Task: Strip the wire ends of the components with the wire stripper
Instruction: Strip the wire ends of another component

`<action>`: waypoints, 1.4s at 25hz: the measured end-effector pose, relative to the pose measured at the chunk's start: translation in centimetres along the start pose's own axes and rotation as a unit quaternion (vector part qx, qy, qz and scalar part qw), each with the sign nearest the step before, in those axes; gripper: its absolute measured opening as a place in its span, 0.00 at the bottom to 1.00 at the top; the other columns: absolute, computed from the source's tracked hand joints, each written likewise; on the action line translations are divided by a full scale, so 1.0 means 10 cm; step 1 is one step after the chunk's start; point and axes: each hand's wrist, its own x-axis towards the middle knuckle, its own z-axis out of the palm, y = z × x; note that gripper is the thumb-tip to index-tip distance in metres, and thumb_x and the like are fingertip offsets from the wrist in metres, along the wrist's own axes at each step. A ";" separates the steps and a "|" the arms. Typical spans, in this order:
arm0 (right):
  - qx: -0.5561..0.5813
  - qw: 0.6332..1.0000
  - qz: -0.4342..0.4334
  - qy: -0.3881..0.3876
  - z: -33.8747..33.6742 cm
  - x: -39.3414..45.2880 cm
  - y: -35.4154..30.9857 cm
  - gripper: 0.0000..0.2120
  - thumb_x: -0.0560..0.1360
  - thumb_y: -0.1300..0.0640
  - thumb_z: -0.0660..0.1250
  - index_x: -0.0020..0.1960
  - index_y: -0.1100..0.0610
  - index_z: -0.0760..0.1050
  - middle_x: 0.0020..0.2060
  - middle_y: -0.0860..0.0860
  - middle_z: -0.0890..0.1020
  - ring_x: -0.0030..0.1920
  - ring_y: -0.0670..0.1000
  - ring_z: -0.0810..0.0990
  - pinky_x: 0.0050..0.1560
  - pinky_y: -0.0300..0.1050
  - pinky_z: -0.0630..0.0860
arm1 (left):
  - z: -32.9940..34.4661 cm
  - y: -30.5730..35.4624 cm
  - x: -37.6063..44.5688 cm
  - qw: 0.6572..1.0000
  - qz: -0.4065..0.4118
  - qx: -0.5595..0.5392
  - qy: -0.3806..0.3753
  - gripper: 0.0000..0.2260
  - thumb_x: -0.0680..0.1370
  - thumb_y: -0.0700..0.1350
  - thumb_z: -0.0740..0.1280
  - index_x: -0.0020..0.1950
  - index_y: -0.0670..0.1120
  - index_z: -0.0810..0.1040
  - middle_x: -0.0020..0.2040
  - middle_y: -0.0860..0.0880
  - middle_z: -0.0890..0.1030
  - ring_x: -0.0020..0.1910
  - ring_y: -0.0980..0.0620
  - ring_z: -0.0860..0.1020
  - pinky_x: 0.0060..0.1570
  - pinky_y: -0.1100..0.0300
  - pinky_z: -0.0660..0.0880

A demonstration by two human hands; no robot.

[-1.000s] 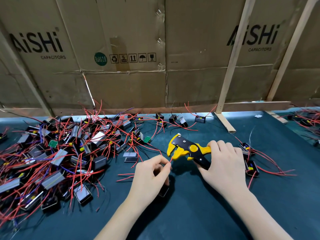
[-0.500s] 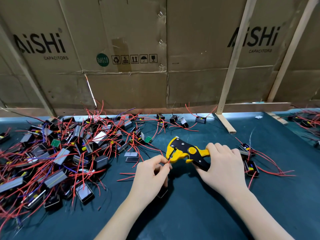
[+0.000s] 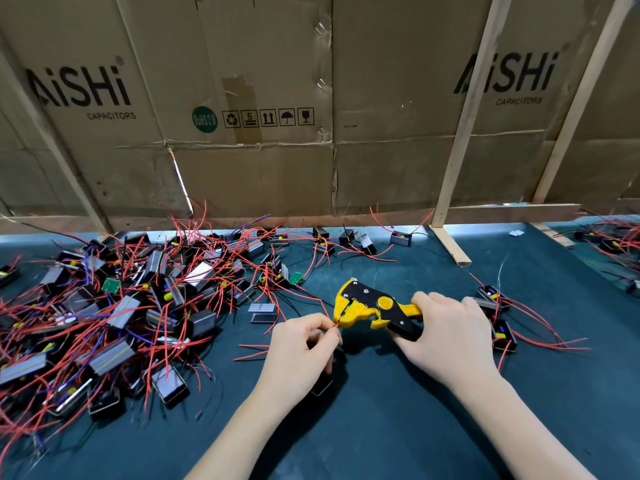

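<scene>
My right hand grips the handles of a yellow and black wire stripper, its jaws pointing left. My left hand pinches a thin red wire between thumb and fingers, the wire's end sitting in the stripper's jaws. A black component hangs below my left hand, mostly hidden by it. A large heap of black and grey components with red wires covers the left of the dark green mat.
A few components with red wires lie right of my right hand. Cardboard sheets and wooden slats wall off the back. More components sit at the far right. Two small grey parts lie near the heap.
The stripper's jaws have come down toward my left hand and the red wire's end now sits in them. The handles have closed together somewhat.
</scene>
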 end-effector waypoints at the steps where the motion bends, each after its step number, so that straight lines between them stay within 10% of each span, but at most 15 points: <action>1: 0.006 1.000 0.008 0.004 -0.01 0.01 0.00 0.26 0.53 0.45 0.83 0.28 0.55 0.67 0.21 0.50 0.72 0.22 0.56 0.74 0.30 0.40 0.56 | 0.00 0.01 0.00 1.000 0.001 0.000 -0.001 0.11 0.77 0.39 0.65 0.34 0.48 0.77 0.22 0.50 0.75 0.22 0.55 0.67 0.27 0.65 0.66; 5: 0.017 1.000 0.025 0.007 -0.01 0.00 -0.01 0.29 0.51 0.47 0.83 0.28 0.52 0.61 0.20 0.50 0.73 0.21 0.56 0.74 0.28 0.35 0.48 | -0.01 0.01 0.00 1.000 0.012 -0.001 -0.014 0.12 0.78 0.40 0.64 0.34 0.48 0.77 0.22 0.49 0.76 0.24 0.54 0.69 0.28 0.63 0.67; 10: -0.033 0.999 0.017 0.002 0.10 -0.03 0.02 0.27 0.61 0.36 0.75 0.41 0.58 0.76 0.34 0.54 0.76 0.37 0.60 0.77 0.40 0.51 0.69 | -0.10 0.09 0.02 0.998 0.014 -0.006 -0.056 0.10 0.78 0.40 0.63 0.39 0.47 0.79 0.28 0.49 0.80 0.28 0.56 0.73 0.35 0.64 0.70; 15: 0.002 0.995 0.090 0.039 0.11 -0.01 0.10 0.28 0.65 0.34 0.71 0.45 0.59 0.76 0.35 0.53 0.77 0.38 0.60 0.77 0.43 0.52 0.68 | -0.56 0.03 0.10 0.948 -0.043 -0.079 -0.305 0.23 0.68 0.35 0.61 0.62 0.46 0.76 0.55 0.45 0.84 0.54 0.50 0.80 0.54 0.59 0.74; 18: 0.011 0.996 0.092 0.022 0.10 0.00 0.12 0.27 0.64 0.35 0.75 0.44 0.59 0.76 0.36 0.53 0.77 0.39 0.60 0.78 0.43 0.52 0.68 | -0.59 0.00 0.07 0.929 0.006 -0.013 -0.369 0.21 0.72 0.30 0.68 0.63 0.45 0.77 0.53 0.50 0.83 0.52 0.53 0.80 0.54 0.63 0.75; 25: 0.019 0.995 0.100 -0.013 0.08 -0.01 0.10 0.27 0.65 0.34 0.72 0.46 0.57 0.76 0.37 0.53 0.78 0.41 0.60 0.78 0.46 0.53 0.68 | -0.30 -0.05 0.07 0.983 0.084 0.138 -0.089 0.13 0.69 0.46 0.78 0.50 0.55 0.82 0.45 0.60 0.80 0.40 0.59 0.74 0.45 0.67 0.70; 35: 0.027 0.993 0.110 -0.042 0.06 -0.01 0.10 0.27 0.65 0.34 0.72 0.47 0.58 0.77 0.39 0.53 0.79 0.43 0.60 0.78 0.47 0.53 0.68 | -0.31 -0.03 0.09 0.995 0.052 0.080 -0.043 0.06 0.73 0.41 0.74 0.39 0.51 0.81 0.37 0.54 0.83 0.37 0.58 0.79 0.44 0.64 0.75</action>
